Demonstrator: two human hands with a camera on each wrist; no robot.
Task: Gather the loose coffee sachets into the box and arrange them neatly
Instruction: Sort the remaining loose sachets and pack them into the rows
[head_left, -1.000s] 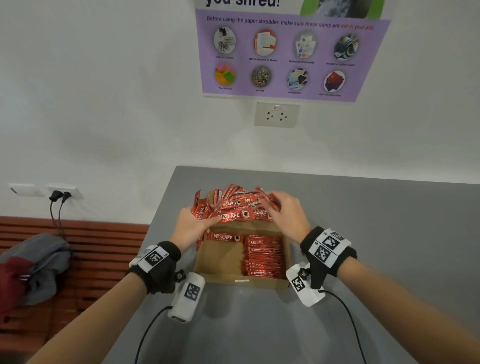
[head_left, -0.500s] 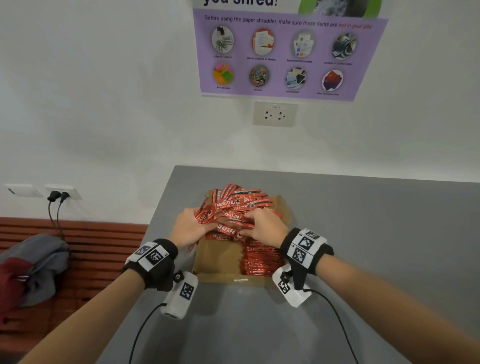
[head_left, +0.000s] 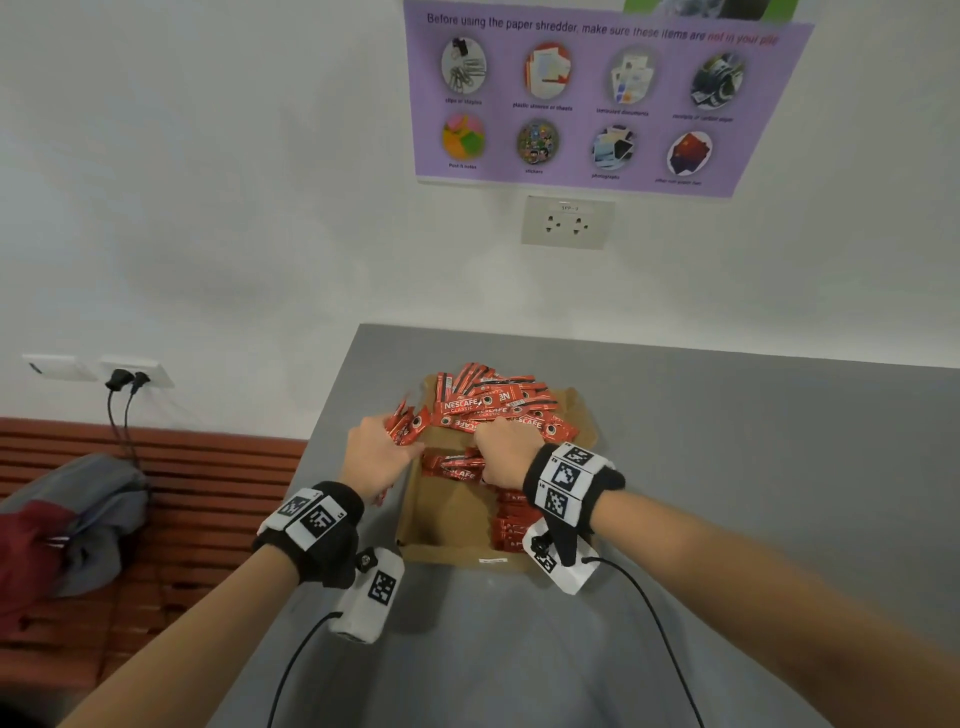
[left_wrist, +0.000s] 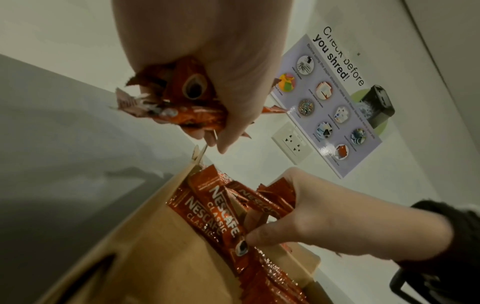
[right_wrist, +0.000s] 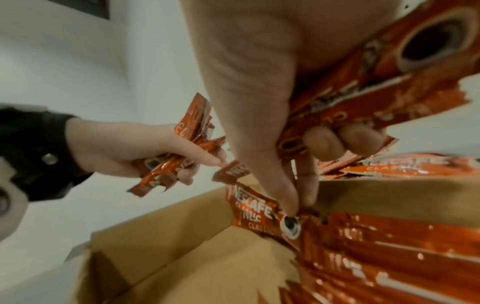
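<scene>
An open brown cardboard box (head_left: 441, 519) sits on the grey table near its left edge. A neat stack of red coffee sachets (head_left: 511, 525) fills its right side, and a loose heap of sachets (head_left: 493, 405) lies across its far end. My left hand (head_left: 376, 460) grips a bunch of sachets (left_wrist: 182, 107) over the box's left wall. My right hand (head_left: 506, 457) holds several sachets (right_wrist: 376, 82) against its palm while thumb and finger pinch one sachet (right_wrist: 262, 214) inside the box.
The grey table (head_left: 753, 467) stretches off to the right and toward me. Behind it is a white wall with a socket (head_left: 568, 222) and a purple poster (head_left: 597, 98). A wooden bench (head_left: 182, 499) with a grey and red garment (head_left: 62, 525) stands at the left.
My right hand has moved left and down from the box's far right corner into the box. The left hand has drawn its bunch of sachets slightly left, apart from the heap.
</scene>
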